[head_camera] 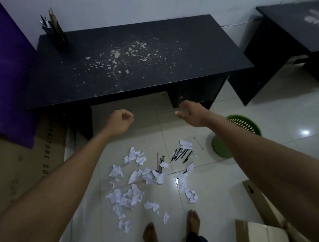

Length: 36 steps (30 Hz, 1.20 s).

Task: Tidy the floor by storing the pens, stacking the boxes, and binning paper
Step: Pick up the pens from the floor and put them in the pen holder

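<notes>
1. Nearest the camera, the person's bare feet [193, 221] stand at the near edge of the floor [249, 113]. Cardboard boxes [263, 233] lie loose at its near right corner, not stacked.
2. Just ahead of the toes, crumpled paper [134, 195] is scattered across the middle of the floor, none of it binned as far as this view shows.
3. Beyond the paper lie the pens [182, 154] in a loose bunch, a few more mixed in with the scraps to their left, and a lone pen [198, 143] just to the right.
4. The green basket [237, 132] lies tipped on its side towards the right edge, partly hidden by the right forearm.
5. So, by my reading, nothing is done yet: all three jobs are waiting.
6. Both arms reach straight out and forward above the mess.
   - The left hand [119, 122] is curled into a fist with nothing visible in it.
   - The right hand [190, 112] is palm down with its fingers relaxed, holding nothing.
7. Farther on, the dark desk [131, 65] stands against the wall, with a pen holder [53, 32] at its far left corner, already holding a few pens.
</notes>
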Each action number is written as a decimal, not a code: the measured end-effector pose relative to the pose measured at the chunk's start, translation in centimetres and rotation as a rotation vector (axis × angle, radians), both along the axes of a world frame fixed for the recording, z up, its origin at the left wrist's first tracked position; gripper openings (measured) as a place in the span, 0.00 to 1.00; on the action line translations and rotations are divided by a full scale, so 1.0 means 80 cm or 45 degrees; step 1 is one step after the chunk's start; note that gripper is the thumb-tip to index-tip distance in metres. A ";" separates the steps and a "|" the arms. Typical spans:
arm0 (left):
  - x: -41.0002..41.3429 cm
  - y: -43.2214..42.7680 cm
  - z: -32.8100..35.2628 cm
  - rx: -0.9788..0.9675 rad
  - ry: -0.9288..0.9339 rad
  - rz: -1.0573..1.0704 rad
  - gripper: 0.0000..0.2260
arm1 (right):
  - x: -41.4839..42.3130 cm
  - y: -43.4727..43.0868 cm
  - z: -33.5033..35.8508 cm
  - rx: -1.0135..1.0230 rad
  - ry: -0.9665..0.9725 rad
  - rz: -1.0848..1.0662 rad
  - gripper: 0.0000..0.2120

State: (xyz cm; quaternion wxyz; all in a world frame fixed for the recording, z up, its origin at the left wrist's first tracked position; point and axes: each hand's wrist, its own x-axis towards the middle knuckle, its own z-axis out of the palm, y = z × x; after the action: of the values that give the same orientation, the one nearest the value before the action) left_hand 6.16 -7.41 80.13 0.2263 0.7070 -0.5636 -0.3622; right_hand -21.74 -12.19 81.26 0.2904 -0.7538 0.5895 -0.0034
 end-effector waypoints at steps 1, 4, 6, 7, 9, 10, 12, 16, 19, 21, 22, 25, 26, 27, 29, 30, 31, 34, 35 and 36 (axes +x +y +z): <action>-0.006 -0.002 -0.003 0.007 0.004 0.013 0.07 | -0.009 -0.001 -0.003 0.002 0.007 0.006 0.33; -0.030 -0.008 -0.009 0.023 0.002 0.053 0.07 | -0.041 -0.009 -0.011 0.013 0.015 -0.001 0.33; -0.052 -0.012 -0.014 0.041 0.006 0.045 0.08 | -0.066 -0.017 -0.019 0.017 0.027 -0.003 0.33; -0.066 -0.015 -0.018 0.046 0.002 0.038 0.08 | -0.080 -0.023 -0.025 0.019 0.034 0.001 0.33; -0.089 -0.020 -0.028 0.057 -0.008 0.045 0.08 | -0.103 -0.034 -0.039 0.048 0.039 0.007 0.33; -0.102 -0.024 -0.037 0.067 -0.013 0.050 0.08 | -0.116 -0.041 -0.047 0.065 0.036 0.019 0.33; -0.129 -0.033 -0.056 0.084 -0.013 0.039 0.08 | -0.141 -0.052 -0.068 0.087 0.033 0.039 0.32; -0.185 -0.040 -0.113 0.148 0.033 0.007 0.03 | -0.185 -0.070 -0.125 0.157 0.012 0.062 0.30; -0.209 -0.030 -0.167 0.234 0.021 0.007 0.05 | -0.204 -0.074 -0.175 0.242 -0.006 0.072 0.29; -0.215 -0.024 -0.203 0.285 0.016 0.030 0.05 | -0.212 -0.073 -0.209 0.287 -0.012 0.077 0.29; -0.217 -0.022 -0.225 0.307 0.016 0.048 0.04 | -0.215 -0.075 -0.230 0.302 -0.017 0.070 0.29; -0.216 -0.027 -0.295 0.347 0.026 0.081 0.04 | -0.222 -0.081 -0.303 0.340 -0.027 0.046 0.29; -0.213 -0.029 -0.315 0.355 0.038 0.081 0.07 | -0.223 -0.083 -0.321 0.343 -0.031 0.031 0.29; -0.210 -0.032 -0.339 0.356 0.044 0.068 0.11 | -0.223 -0.086 -0.346 0.346 -0.042 0.025 0.28; -0.202 -0.032 -0.390 0.356 0.046 0.048 0.17 | -0.221 -0.087 -0.393 0.344 -0.089 0.031 0.25; -0.198 -0.033 -0.421 0.355 0.048 0.058 0.18 | -0.219 -0.089 -0.421 0.339 -0.104 0.035 0.24; -0.195 -0.032 -0.447 0.361 0.048 0.082 0.18 | -0.217 -0.089 -0.451 0.334 -0.119 0.034 0.23; -0.189 -0.033 -0.529 0.419 -0.002 0.191 0.09 | -0.209 -0.094 -0.541 0.340 -0.120 0.015 0.21; -0.186 -0.033 -0.554 0.421 -0.028 0.215 0.07 | -0.208 -0.094 -0.569 0.346 -0.131 0.010 0.19; -0.183 -0.033 -0.584 0.429 -0.046 0.242 0.06 | -0.207 -0.096 -0.601 0.347 -0.145 0.009 0.17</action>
State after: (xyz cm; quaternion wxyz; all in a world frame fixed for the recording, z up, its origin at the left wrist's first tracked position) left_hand -8.46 -10.02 33.38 0.1278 0.7914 -0.4298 -0.4156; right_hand -38.31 -19.84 33.19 0.4230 -0.7080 0.5643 0.0351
